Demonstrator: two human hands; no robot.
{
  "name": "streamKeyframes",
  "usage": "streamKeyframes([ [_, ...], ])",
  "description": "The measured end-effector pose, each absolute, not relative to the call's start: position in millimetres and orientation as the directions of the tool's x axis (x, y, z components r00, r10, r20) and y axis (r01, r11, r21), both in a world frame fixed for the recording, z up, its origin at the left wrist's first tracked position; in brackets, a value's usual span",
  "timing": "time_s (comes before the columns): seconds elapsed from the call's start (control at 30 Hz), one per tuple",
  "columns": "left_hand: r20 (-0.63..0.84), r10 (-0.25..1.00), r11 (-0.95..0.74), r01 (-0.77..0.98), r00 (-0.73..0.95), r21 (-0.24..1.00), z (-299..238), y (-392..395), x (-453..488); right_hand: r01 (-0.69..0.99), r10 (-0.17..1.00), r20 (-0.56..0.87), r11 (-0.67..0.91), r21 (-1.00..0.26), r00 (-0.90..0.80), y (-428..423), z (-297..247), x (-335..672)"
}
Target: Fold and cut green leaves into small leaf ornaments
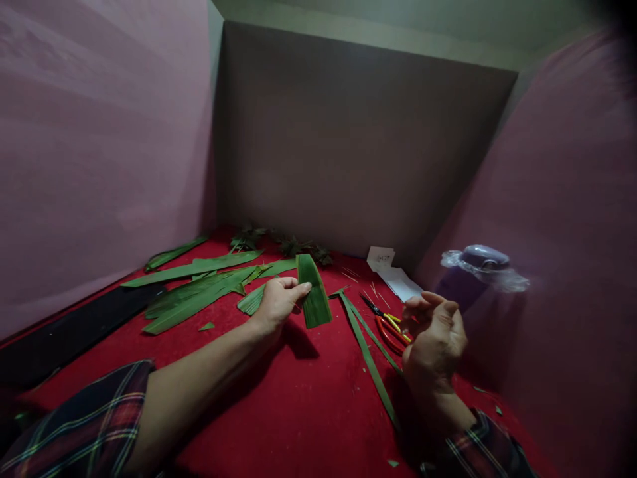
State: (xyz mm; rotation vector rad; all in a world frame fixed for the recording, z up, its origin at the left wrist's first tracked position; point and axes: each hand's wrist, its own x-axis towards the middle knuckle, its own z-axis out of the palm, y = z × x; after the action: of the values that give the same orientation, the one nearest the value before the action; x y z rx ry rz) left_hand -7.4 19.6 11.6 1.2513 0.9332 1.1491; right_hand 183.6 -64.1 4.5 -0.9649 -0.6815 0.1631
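Head view. Pinching the leaf piece point(314, 295) shut in the left hand point(279, 302), thumb on top, fingers beneath. Holding it just clear of the red cloth point(298, 411) and tilted up, probably to keep its face in sight. Curling the right hand point(435, 335) loosely, palm up, just beside the scissors point(391, 325); cannot tell if gripping anything. Leaving a long leaf strip point(368, 355) between the hands and more leaves point(199, 289) heaped behind the left, seemingly within easy reach. Plenty of open cloth toward the body. Hemmed in by walls on three sides and a purple bottle point(472, 272) at the right.
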Motion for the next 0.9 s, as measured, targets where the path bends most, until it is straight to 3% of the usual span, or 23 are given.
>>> streamKeyframes([
  [0.07, 0.077, 0.978, -0.049, -0.143, 0.195, 0.989, 11, 21, -8, 0.207, 0.400, 0.489, 0.571, -0.795, 0.775, -64, 4, 185],
  [0.23, 0.092, 0.981, -0.060, -0.185, 0.173, 0.981, 7, 28, -9, 0.226, 0.527, 0.513, 0.514, -0.827, 0.678, -68, -2, 173],
  [0.4, 0.082, 0.980, -0.050, -0.174, 0.179, 0.983, 5, 33, -10, 0.313, 0.570, 0.591, 0.514, -0.798, 0.570, -70, -9, 169],
  [0.67, 0.088, 0.978, -0.057, -0.161, 0.192, 0.985, 4, 32, -11, 0.316, 0.650, 0.588, 0.496, -0.808, 0.482, -69, -19, 174],
  [0.9, -0.034, 0.906, 0.046, -0.018, 0.421, 0.999, 3, 24, -4, 0.404, 0.673, 0.622, 0.480, -0.779, 0.399, -69, -20, 176],
])
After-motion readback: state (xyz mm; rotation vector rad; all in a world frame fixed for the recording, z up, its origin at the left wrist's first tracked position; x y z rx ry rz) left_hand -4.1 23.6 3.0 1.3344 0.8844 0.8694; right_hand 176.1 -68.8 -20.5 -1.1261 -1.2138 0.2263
